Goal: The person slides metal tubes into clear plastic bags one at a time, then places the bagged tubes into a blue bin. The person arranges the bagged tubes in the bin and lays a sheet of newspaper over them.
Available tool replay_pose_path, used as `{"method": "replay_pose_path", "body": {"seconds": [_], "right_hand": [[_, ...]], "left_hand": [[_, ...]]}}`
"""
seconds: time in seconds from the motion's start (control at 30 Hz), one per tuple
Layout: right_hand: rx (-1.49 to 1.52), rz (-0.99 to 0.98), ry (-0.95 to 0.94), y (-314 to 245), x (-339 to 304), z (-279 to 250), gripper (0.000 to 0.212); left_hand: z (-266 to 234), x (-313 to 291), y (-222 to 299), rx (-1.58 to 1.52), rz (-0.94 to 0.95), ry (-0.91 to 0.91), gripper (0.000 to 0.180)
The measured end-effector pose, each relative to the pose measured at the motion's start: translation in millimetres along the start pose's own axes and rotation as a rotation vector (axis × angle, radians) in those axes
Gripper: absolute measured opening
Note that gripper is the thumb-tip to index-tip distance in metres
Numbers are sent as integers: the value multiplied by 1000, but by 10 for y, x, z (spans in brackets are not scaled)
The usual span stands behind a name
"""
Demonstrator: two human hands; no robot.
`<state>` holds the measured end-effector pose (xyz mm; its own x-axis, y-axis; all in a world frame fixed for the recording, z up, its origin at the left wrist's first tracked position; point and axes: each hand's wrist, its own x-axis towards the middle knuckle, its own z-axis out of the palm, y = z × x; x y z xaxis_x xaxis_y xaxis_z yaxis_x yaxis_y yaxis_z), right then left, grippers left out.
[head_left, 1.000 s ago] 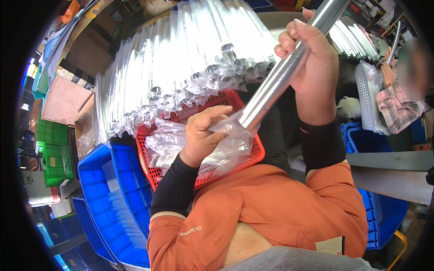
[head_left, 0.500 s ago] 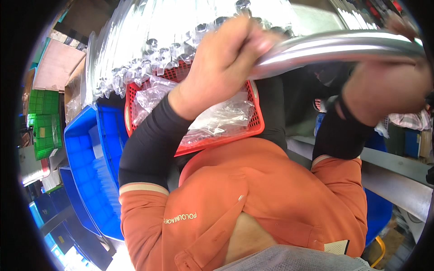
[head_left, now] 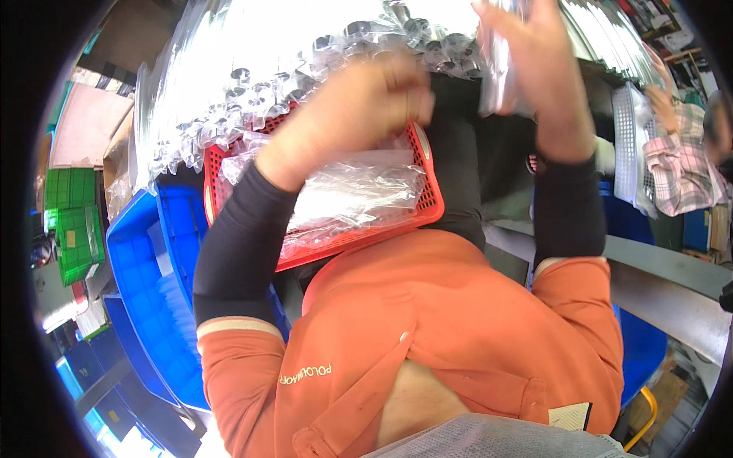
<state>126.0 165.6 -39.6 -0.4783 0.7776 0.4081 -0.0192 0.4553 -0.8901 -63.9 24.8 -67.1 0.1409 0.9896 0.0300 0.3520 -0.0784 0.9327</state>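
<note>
My left hand (head_left: 363, 99) is over the far edge of a red basket (head_left: 430, 175), its fingers bent and smeared by motion; whether anything is in them does not show. Clear plastic bags (head_left: 359, 187) fill the basket, which sits in front of my body. At the upper right, my right hand (head_left: 550, 72) is upright with its thumb across a shiny metal tube (head_left: 500, 80), apparently in clear film. The tube's far end runs out of the picture. Just beyond my hands lies a row of bagged tubes with dark ends (head_left: 359, 30).
Blue bins (head_left: 137, 252) stand on my left, with green crates (head_left: 72, 229) farther out. A white crate (head_left: 628, 153) is at the right, beside a co-worker's plaid sleeve (head_left: 679, 168). A metal bar (head_left: 664, 305) runs near my right elbow.
The tube has swung from lying crosswise between both hands to pointing away beside my right hand. My left hand has come off it and moved slightly nearer; my right hand has moved left and away.
</note>
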Motion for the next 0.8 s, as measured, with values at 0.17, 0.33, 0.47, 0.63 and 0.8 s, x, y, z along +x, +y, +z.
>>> {"method": "replay_pose_path", "body": {"seconds": [0.17, 0.33, 0.47, 0.63, 0.8], "right_hand": [[-403, -40, -308, -15, 932, 20, 43], [-706, -469, -623, 226, 1205, 186, 43], [-431, -644, -325, 30, 857, 268, 37], [206, -272, -256, -231, -70, 274, 22], [-68, -308, -538, -226, -325, 297, 36]], "left_hand": [[454, -230, -856, 840, -131, -435, 38], [162, -250, -756, 428, -103, 7, 17], [32, -399, -481, 223, 26, 370, 13], [-3, -512, -402, 127, 226, 532, 23], [5, -456, -347, 50, 314, 435, 28]]}}
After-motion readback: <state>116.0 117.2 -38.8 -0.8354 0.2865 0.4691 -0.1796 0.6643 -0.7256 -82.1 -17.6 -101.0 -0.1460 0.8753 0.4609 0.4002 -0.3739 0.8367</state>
